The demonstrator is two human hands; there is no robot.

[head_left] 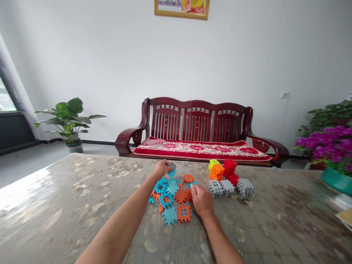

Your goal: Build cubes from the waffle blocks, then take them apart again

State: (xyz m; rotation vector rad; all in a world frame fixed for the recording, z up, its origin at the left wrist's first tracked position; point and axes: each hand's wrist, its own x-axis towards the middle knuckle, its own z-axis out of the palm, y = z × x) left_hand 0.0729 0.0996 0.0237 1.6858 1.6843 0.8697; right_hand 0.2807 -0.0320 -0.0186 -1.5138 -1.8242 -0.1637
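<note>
My left hand (162, 168) reaches to the far side of a loose pile and pinches a grey toothed plastic building tile (172, 165). Closer in, my right hand (202, 200) is closed at the pile's right edge, its thumb and fingertips on a blue building tile (193, 183) that is mostly hidden. Between the hands lie several mixed tiles: a pale blue one (169, 215), an orange window-like one (183, 212), a solid orange one (180, 195) and a small grey one (180, 179).
Sorted stacks stand to the right: grey tiles (245, 188), orange tiles (217, 171), red tiles (230, 167) and yellow-green tiles (213, 164). A lone grey piece (277, 169) lies farther right. Purple flowers in a teal pot (337, 179) stand at the table's right. Beyond is a wooden bench (196, 121).
</note>
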